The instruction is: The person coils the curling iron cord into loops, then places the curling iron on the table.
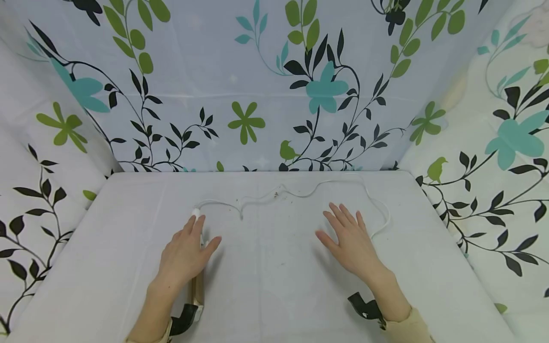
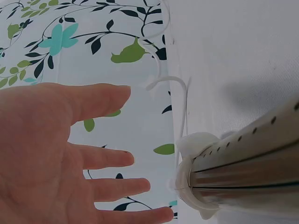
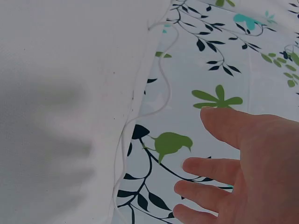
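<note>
Nearest you've got two black wrist mounts (image 1: 184, 320), one by each cuff. Then there's a long tan bar (image 1: 198, 288) lying lengthwise toward the left edge of the table (image 1: 279, 286), white end pointing at the far edge. The left hand (image 1: 182, 257) is right over it, fingers pretty straight, thumb spread, gripping nothing. From the head cam that hand blocks a good chunk of the bar. Left wrist cam helps: you get the rounded white end, a row of dark dots and dark lines down the side, plus a gap between fingertips and bar.

Right hand (image 1: 353, 245) is over toward the right edge, fingers extended, thumb out, also holding nothing; its shadow only really stands out from the right wrist cam.

Farther off, a thin white cord (image 1: 306, 195) wanders from the bar's white end along the far edge, then loops back beside the right hand, which hides the rest. Few dark specks (image 1: 276, 194) there too. Leaf-print cloth (image 1: 193, 71) hangs behind.
</note>
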The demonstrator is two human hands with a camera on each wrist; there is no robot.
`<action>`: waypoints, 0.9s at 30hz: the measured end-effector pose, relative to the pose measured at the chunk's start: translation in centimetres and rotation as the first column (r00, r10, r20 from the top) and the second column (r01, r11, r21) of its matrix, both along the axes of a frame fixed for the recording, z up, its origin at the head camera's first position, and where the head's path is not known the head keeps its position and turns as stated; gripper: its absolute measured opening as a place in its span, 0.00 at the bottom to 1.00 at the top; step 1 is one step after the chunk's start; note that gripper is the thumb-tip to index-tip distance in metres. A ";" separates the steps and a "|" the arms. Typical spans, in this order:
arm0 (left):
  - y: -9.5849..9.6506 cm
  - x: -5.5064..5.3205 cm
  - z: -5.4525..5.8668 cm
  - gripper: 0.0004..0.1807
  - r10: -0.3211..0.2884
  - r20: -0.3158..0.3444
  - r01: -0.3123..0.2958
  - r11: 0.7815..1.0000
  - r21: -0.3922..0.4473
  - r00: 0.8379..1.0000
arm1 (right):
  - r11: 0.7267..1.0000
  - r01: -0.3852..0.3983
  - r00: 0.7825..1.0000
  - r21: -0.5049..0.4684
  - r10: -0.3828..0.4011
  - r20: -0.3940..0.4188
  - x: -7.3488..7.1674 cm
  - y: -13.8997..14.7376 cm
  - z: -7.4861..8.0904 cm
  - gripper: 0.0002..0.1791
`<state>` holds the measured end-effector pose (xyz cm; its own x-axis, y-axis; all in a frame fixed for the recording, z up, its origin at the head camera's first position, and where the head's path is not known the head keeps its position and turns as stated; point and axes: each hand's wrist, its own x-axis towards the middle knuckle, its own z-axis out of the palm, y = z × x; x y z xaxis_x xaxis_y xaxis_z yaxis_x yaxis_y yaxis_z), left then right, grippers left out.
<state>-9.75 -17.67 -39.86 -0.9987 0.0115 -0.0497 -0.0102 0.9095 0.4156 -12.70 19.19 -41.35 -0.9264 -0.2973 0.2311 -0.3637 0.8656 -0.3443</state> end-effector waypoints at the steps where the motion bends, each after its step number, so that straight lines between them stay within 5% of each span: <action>1: 0.0 0.0 0.0 0.41 0.001 0.007 -0.001 1.000 0.004 1.000 | 1.000 -0.001 1.000 -0.003 0.001 -0.003 0.0 0.0 0.0 0.33; 19: -1.2 -0.4 -1.2 0.53 0.036 0.109 -0.036 0.999 -0.004 0.993 | 0.999 0.009 1.000 -0.043 -0.008 0.008 0.6 0.2 -0.9 0.31; 27: -1.5 -0.4 -1.5 0.46 0.034 0.165 -0.035 0.999 0.005 0.986 | 0.999 -0.001 1.000 -0.043 0.001 -0.002 0.4 0.2 -1.2 0.31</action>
